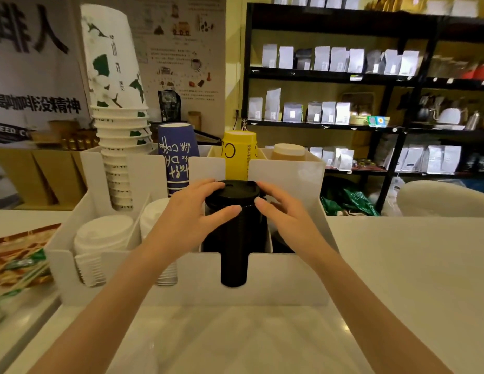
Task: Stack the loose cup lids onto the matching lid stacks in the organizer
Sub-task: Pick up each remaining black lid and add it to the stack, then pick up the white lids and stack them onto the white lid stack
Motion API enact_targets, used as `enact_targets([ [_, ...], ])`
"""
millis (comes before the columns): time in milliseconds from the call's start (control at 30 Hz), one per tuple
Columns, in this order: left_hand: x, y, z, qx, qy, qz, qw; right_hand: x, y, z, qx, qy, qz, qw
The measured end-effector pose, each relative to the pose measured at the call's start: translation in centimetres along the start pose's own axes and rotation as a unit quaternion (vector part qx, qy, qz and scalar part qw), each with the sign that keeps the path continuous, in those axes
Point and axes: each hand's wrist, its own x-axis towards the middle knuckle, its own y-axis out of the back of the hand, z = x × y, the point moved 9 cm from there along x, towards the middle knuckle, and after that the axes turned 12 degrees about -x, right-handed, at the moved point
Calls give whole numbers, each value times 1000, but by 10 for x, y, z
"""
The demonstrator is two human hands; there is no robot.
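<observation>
A white organizer (pixel 276 276) stands on the counter in front of me. Its middle front compartment holds a tall stack of black lids (pixel 234 238). My left hand (pixel 192 211) and my right hand (pixel 282 211) cup the top of this black stack from either side, fingers and thumbs touching the upper lids. A stack of white lids (pixel 101 236) fills the left front compartment. A second white stack (pixel 151 214) next to it is partly hidden by my left forearm. The right front compartment is dark and mostly hidden behind my right wrist.
Upturned paper cups stand in the back compartments: a tall white and green stack (pixel 116 109), a blue cup (pixel 177 155), a yellow cup (pixel 239 155), a tan-lidded item (pixel 288 152). Sachets and stirrers (pixel 19 265) lie at left. Black shelves (pixel 370 76) stand behind.
</observation>
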Motion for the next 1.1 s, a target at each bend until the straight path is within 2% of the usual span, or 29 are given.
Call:
enact_targets([
  [500,0,-6,-17,-85,38,-26,995,-3,0,3,-19,7,4,1000],
  [700,-9,-19,-9,-9,3,-19,1000,-3,4,-4,-35,23,-2,999],
  [833,-17,-23,-14,79,16,-3,997,-7,6,-15,-137,53,21,989],
  [900,-22,-22,-13,70,7,-15,997,-11,7,-27,-210,86,68,972],
  [967,-30,-15,-9,51,-5,-21,998,-21,3,-49,-265,154,117,945],
  [1100,-57,23,-9,9,0,27,1000,-51,-30,-84,-280,280,113,911],
])
